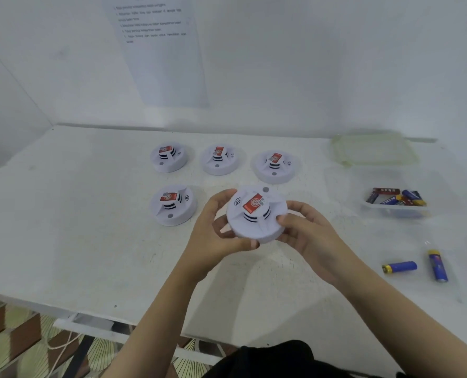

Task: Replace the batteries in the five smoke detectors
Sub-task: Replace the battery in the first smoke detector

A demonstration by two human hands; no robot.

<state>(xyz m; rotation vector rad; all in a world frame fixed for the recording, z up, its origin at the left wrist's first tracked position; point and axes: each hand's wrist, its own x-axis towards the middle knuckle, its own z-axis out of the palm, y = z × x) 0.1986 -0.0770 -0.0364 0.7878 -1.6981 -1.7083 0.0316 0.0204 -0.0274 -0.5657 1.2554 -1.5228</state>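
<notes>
Head view: one held detector is kept clear of the counter in both hands, sticker face up and tilted slightly toward the camera. The left hand is curled round its left rim, with the thumb at the lower edge. The right hand grips the right rim, thumb on top and fingers underneath. The casing is seen closed, with no battery bay exposed. Step judged: a two-handed twist of the base, though whether to open or to close cannot be told. If opening, the next move calls for the hands to be turned against each other and the unit flipped over to reach the cells. Four more units rest on the counter: far-left detector, far-middle detector, far-right detector, and near-left detector just beside the left hand. Well apart to the right, mixed batteries are held in a clear container, with its lid lying behind. Two cells, first loose battery and second loose battery, lie at the front right of the counter. Whether they are spent or fresh cannot be told.
</notes>
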